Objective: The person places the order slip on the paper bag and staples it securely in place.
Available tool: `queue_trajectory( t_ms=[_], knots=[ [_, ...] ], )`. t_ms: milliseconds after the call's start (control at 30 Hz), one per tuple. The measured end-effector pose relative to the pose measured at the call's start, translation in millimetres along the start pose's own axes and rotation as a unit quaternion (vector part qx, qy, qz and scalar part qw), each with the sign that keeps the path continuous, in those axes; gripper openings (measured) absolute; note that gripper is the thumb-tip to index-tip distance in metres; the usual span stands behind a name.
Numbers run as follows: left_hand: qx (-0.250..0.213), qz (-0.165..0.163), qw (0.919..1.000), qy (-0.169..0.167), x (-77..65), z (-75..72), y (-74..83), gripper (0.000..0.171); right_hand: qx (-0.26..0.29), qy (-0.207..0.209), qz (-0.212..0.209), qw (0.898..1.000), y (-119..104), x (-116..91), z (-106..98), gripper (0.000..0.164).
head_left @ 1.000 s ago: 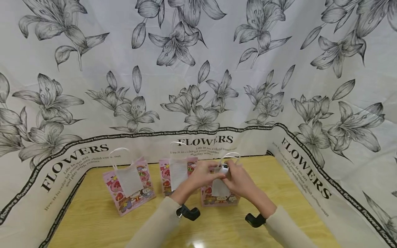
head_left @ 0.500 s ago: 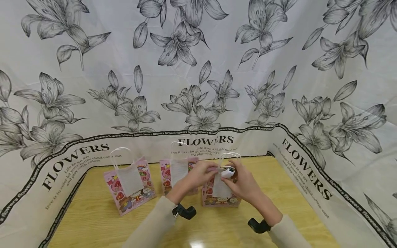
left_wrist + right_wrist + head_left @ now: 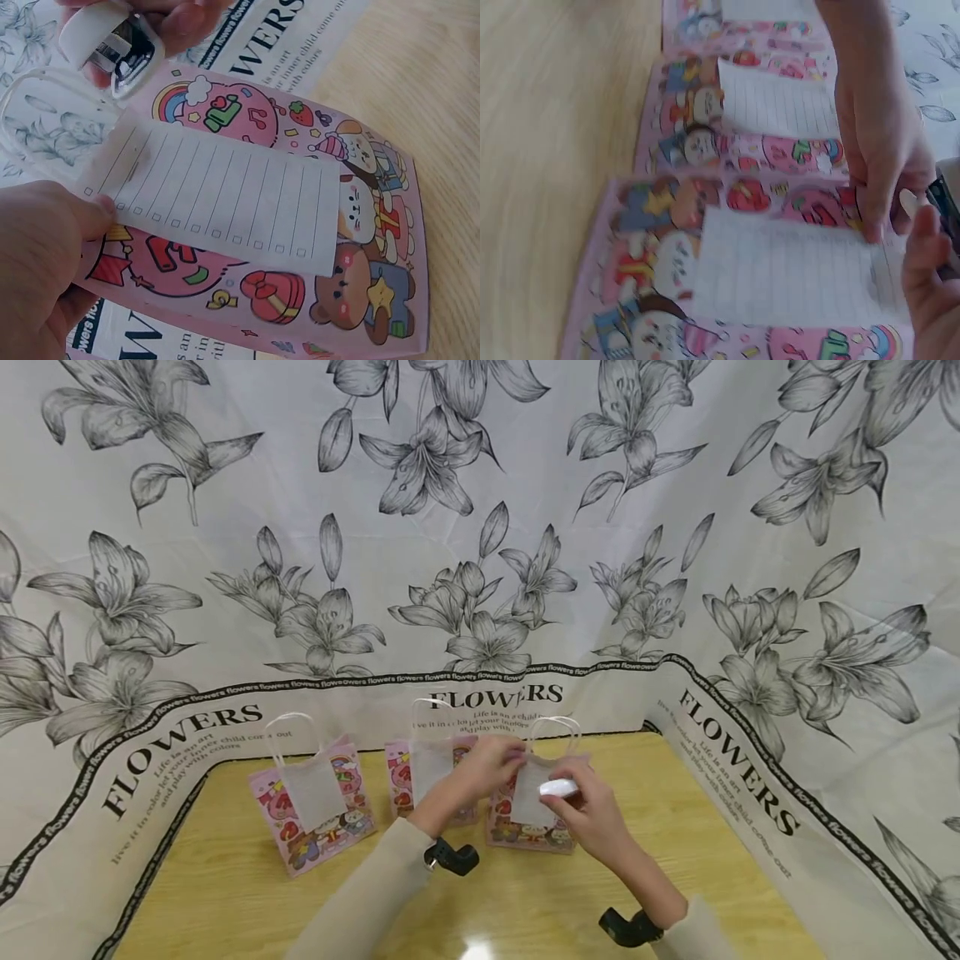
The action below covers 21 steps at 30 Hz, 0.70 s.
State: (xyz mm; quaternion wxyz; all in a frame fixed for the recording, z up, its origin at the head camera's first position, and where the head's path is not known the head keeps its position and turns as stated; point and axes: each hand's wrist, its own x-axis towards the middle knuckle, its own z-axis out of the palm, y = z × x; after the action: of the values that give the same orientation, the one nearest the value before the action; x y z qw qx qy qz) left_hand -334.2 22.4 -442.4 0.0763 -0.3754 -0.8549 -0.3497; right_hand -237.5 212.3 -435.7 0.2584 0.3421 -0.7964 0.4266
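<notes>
My left hand [image 3: 480,772] pinches the top edge of the rightmost pink cartoon gift bag [image 3: 528,837], its thumb on a lined paper sheet [image 3: 217,187] that lies against the bag's front. Small checkboxes run along one end of the lines. In my right hand [image 3: 592,818] is a small white stapler [image 3: 558,787], gripped between thumb and fingers in front of the bag's upper right part. The left wrist view shows the stapler's metal end [image 3: 131,52] beside the bag's top edge, apart from the paper. White handles [image 3: 555,722] stand up above the bag.
Two more pink bags, one in the middle [image 3: 401,777] and one at the left [image 3: 330,847], stand on the wooden table [image 3: 420,902], each with a white sheet on its front. Flower-printed cloth [image 3: 480,568] rises behind and at both sides.
My right hand has drawn the stapler away from the bag's top edge, down and to the right, turning it. The left hand has shifted slightly up and left, still pinching the edge.
</notes>
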Motion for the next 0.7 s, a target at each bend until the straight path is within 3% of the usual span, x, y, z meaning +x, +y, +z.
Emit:
queue_trajectory(
  t_ms=[133,267,367,467,700],
  knots=[
    [0.026,0.012,0.9995,0.008,5.4,0.8,1.8,0.004,0.067,-0.045,0.079,0.994,-17,-10,6,0.035],
    [0.040,0.000,0.9991,0.012,6.7,-0.2,4.4,0.010,0.058,-0.044,0.116,0.991,-5,-25,12,0.031],
    [0.058,0.000,0.9981,0.020,4.7,0.7,4.9,0.006,0.043,-0.036,0.132,0.990,6,-35,15,0.030],
    [0.068,-0.004,0.9970,0.036,1.1,2.2,5.3,0.017,0.025,-0.031,0.139,0.989,10,-42,14,0.030],
    [0.071,0.007,0.9924,0.100,-3.0,-4.3,9.4,0.028,-0.010,-0.025,0.119,0.993,16,-48,12,0.035]
  ],
)
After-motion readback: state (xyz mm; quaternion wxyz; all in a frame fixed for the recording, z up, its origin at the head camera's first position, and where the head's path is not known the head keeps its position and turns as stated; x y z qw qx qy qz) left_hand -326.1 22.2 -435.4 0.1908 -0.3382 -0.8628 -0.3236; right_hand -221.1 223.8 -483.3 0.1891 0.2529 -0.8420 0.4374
